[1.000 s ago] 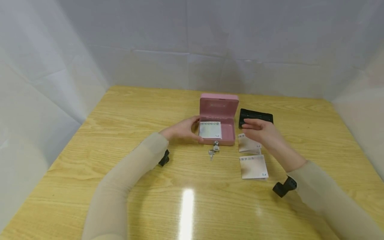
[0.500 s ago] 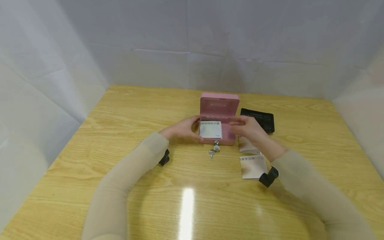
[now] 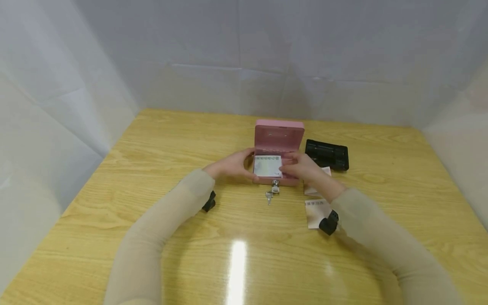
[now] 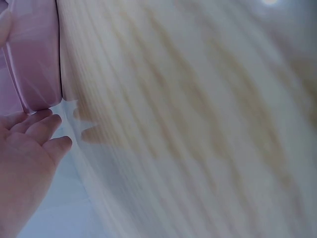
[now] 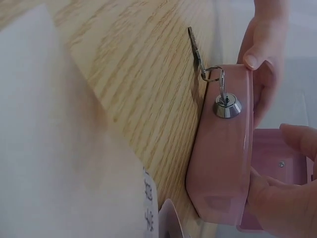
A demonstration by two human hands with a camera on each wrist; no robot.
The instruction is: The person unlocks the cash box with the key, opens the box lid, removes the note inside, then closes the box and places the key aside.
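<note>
The open pink cash box (image 3: 277, 163) sits at frame centre on the wooden table (image 3: 152, 169). The left hand (image 3: 232, 164) holds its left side, fingers curled. The right hand (image 3: 301, 168) grips its right wall, fingertips near the note (image 3: 267, 165) inside. Keys (image 5: 205, 64) hang from the front lock.

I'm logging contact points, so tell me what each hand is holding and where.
The left hand grips the open pink metal cash box at its left front corner. The right hand holds its right front edge.
</note>
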